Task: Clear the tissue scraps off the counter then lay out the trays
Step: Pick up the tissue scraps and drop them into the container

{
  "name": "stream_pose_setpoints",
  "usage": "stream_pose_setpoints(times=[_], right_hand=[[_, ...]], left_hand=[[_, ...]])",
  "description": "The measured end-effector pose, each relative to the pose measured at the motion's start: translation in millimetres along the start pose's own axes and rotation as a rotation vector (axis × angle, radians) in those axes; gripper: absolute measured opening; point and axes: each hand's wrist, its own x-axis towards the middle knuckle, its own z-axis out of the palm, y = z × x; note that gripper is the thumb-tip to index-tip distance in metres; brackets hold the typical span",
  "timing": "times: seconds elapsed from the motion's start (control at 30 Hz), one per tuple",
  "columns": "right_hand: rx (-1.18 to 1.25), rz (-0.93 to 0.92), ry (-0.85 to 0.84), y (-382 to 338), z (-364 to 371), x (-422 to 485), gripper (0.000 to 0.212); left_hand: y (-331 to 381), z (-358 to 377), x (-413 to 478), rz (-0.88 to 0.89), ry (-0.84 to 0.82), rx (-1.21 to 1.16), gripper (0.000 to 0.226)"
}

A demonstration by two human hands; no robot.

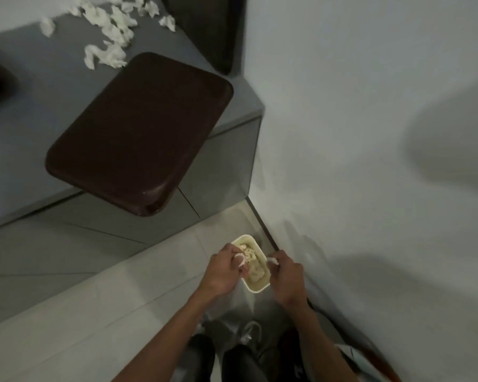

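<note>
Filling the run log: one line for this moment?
both hands dropping tissue scraps into bin | more scraps on counter | tray overhangs edge

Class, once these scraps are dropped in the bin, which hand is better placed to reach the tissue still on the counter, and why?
Probably the left. The left hand is on the counter side of the bin, and the tissue scraps lie up and left. The right hand is beside the wall and would cross over.

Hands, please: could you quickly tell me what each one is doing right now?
Left hand: closed on a tissue scrap over the bin.
Right hand: closed on another small white scrap.
</note>
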Motion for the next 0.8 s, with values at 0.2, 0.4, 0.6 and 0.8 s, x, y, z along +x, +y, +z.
stream_pose_setpoints(times=[0.2, 0.4, 0.6, 0.8], right_hand=[[0.015, 0.109, -0.053, 102, 67, 43, 0.020], [-0.069, 0.170, -0.108, 178, 132, 95, 0.030], [-0.130, 0.106, -0.141, 220, 180, 127, 0.022], [-0.216, 0.049, -0.219, 241, 198, 134, 0.040]], left_hand=[[-82, 87, 81, -0.108, 0.061, 0.179, 0.020], [-152, 145, 152, -0.174, 0.114, 0.283, 0.011], [-211, 187, 200, -0.224, 0.110, 0.383, 0.007], [-232, 206, 223, -0.245, 0.055, 0.378, 0.034]])
